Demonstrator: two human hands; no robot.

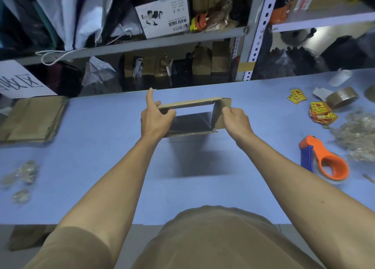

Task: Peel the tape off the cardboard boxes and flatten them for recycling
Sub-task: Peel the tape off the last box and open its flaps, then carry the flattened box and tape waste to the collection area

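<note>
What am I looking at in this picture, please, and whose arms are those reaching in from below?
No machine here: a person wears a camera on the head, looking down, so the arms are their own. The left hand and right hand hold an opened cardboard box above a blue table; you see straight through it. On the table lie flattened cardboard at left, an orange tape dispenser, a brown tape roll, yellow stickers and crumpled peeled tape at right. Shelves stand behind.

Orange tape dispenser (324,159), yellow stickers (320,112), shelving (158,43).
</note>
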